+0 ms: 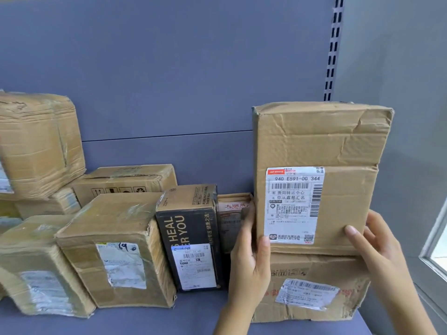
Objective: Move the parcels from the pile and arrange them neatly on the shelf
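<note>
Both hands hold the tall parcel (319,141), a creased brown carton with a white shipping label (292,204) on its front. It stands upright on a lower, wider parcel (326,267) at the right end of the shelf (169,320), close to the grey back panel (169,68). The left hand (249,257) grips the lower left edge, with the thumb on the front and the fingers curled behind the side. The right hand (377,247) grips the lower right edge in the same way. Just left of the held parcel stands a small parcel with red characters (233,206), then a black box (191,228), then a taped brown parcel marked "19" (116,238). More parcels are stacked at the far left (36,141).
</note>
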A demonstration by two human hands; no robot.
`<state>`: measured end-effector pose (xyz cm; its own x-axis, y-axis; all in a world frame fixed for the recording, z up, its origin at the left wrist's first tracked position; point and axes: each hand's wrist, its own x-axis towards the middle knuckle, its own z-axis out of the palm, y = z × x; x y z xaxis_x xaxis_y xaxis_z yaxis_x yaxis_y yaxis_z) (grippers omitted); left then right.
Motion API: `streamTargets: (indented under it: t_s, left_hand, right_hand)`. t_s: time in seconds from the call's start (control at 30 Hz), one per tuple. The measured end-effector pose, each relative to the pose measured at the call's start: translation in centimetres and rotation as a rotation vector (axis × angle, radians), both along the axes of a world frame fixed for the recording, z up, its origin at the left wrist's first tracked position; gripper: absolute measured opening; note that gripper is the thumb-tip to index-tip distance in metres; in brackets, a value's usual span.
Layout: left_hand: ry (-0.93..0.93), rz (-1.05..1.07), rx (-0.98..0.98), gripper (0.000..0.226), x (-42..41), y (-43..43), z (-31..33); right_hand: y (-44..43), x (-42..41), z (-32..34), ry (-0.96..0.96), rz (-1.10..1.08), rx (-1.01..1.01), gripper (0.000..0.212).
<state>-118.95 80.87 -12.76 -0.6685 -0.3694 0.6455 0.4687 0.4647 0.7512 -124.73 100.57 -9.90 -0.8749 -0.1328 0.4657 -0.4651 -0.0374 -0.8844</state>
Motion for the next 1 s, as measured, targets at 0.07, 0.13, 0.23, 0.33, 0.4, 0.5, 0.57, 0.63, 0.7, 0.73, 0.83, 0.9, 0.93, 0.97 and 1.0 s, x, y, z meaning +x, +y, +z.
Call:
streamTargets:
  t_s: [0.07,0.13,0.23,0.33,0.4,0.5,0.57,0.63,0.7,0.73,0.83,0.9,0.93,0.97,1.0]
  left_hand:
    - [-0.02,-0.021,-0.008,0.051,-0.4,0.2,0.2]
    - [-0.032,-0.028,-0.018,0.05,-0.9,0.1,0.3]
    - [-0.024,-0.02,-0.015,0.052,-1.2,-0.3,0.4]
    - [0.012,0.018,0.002,0.051,-0.9,-1.1,0.1]
    - [0.036,0.042,0.022,0.045,-0.5,-2.1,-0.1]
    - [0.03,0.079,0.027,0.04,-0.3,-3.3,0.0]
    - [0.032,0.089,0.018,0.039,-0.4,-3.4,0.2]
    - [0.034,0.11,0.01,0.038,-0.3,-3.2,0.2]
    - [0.028,0.13,0.001,0.036,-0.2,-2.9,0.1]
    - [0.023,0.142,-0.008,0.036,-0.1,-2.8,0.0]
    - [-0.009,0.183,-0.03,0.036,0.4,-2.6,0.0]
    - [-0.029,0.207,-0.027,0.035,0.7,-2.3,0.0]
    - [-0.043,0.218,-0.017,0.036,0.8,-2.1,0.1]
    - [-0.057,0.23,-0.009,0.04,0.9,-1.9,0.2]
    - [-0.071,0.243,-0.009,0.044,1.0,-1.8,0.3]
  right_hand:
    - [0.5,-0.1,-0.1,0.001,-0.015,-0.003,0.039]
    - [0.5,-0.2,-0.1,-0.007,-0.028,-0.006,0.041]
    - [0.1,-0.5,-0.1,-0.011,-0.029,0.0,0.038]
    - [-0.9,-0.6,0.1,-0.041,0.025,-0.004,0.041]
    - [-2.0,-0.5,0.3,-0.047,0.058,0.006,0.044]
    - [-3.5,-0.3,0.3,-0.044,0.065,0.013,0.047]
    - [-3.8,-0.5,0.3,-0.042,0.05,0.018,0.047]
    - [-3.8,-0.6,0.3,-0.04,0.039,0.025,0.049]
    - [-3.6,-0.6,0.1,-0.043,0.039,0.039,0.052]
    - [-3.6,-0.6,0.0,-0.047,0.042,0.044,0.054]
    - [-3.5,-0.6,-0.1,-0.048,0.034,0.063,0.056]
    - [-3.6,-0.4,-0.1,-0.037,0.027,0.081,0.053]
    - [-3.6,-0.4,-0.1,-0.026,0.022,0.092,0.048]
    - [-3.7,-0.5,-0.1,-0.01,0.015,0.11,0.04]
    - [-3.7,-0.6,-0.1,0.005,0.007,0.136,0.035]
